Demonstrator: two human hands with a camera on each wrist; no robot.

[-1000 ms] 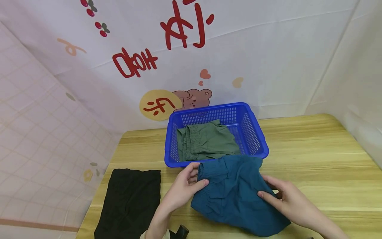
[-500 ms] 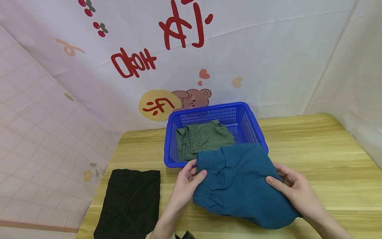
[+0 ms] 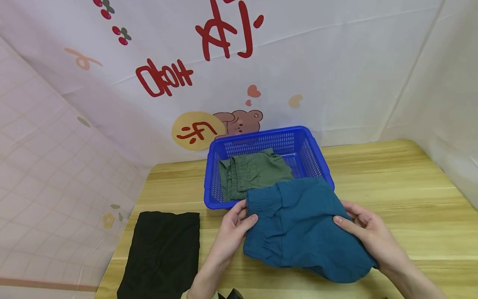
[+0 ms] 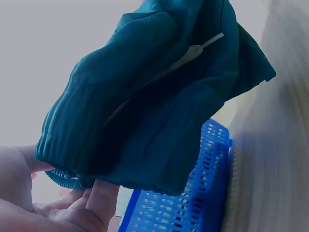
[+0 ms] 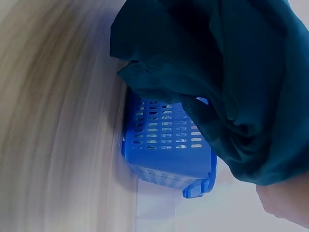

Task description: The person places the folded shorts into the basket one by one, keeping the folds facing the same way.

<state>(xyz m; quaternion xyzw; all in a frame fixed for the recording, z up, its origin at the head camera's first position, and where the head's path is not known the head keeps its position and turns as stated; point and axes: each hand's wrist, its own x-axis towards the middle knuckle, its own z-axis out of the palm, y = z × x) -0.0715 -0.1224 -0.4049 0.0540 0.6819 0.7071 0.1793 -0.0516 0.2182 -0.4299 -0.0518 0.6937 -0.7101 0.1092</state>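
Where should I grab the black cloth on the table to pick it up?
Probably by the two far corners of the black cloth, coming from above. It lies flat on the wooden table, left of the left hand, with a straight far edge, so a pinch at each corner should lift it evenly.

Two bare hands and forearms of a person, seen from above.

The left hand [image 3: 233, 226] and right hand [image 3: 364, 234] wear no gloves, rings or watch. Both forearms are uncovered up to the near edge of the head view. A pale cuff [image 3: 185, 295] and a small black object [image 3: 231, 294] show at the left wrist, mostly cut off.
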